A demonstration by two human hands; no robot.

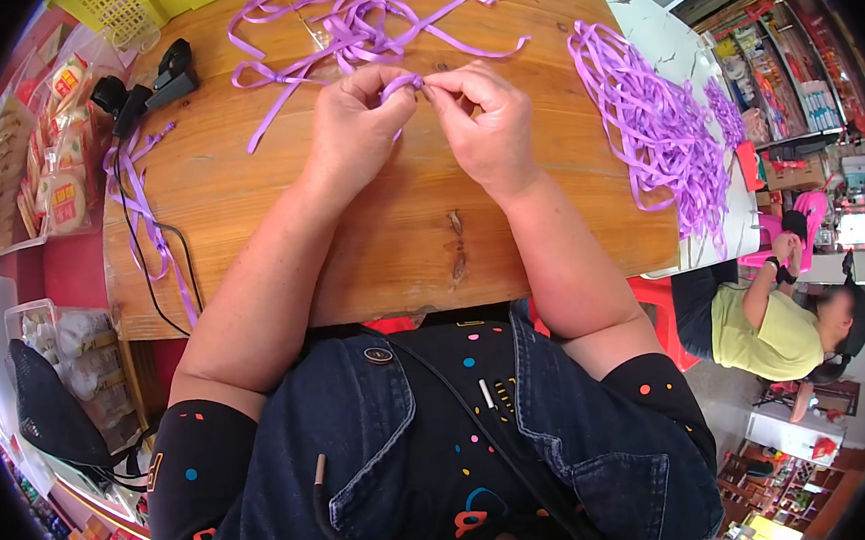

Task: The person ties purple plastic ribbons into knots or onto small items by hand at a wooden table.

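Note:
A narrow purple ribbon (pixel 401 86) is held up between my hands over the far half of the wooden table. My left hand (pixel 360 125) is closed round it, and a loop of it shows between thumb and forefinger. With thumb and forefinger pinched together, my right hand (pixel 489 126) grips the ribbon at a small bunched spot beside the left fingertips. Just beyond my hands lies a loose tangle of purple ribbons (pixel 361 29), with several ends trailing over the wood.
A big heap of purple ribbons (pixel 653 124) covers the table's right side. At left are a black clamp-like device (pixel 144 89) with a cable and more ribbon (pixel 149 230). A yellow basket (pixel 124 16) stands at the far left. Another person (pixel 772 321) sits at right.

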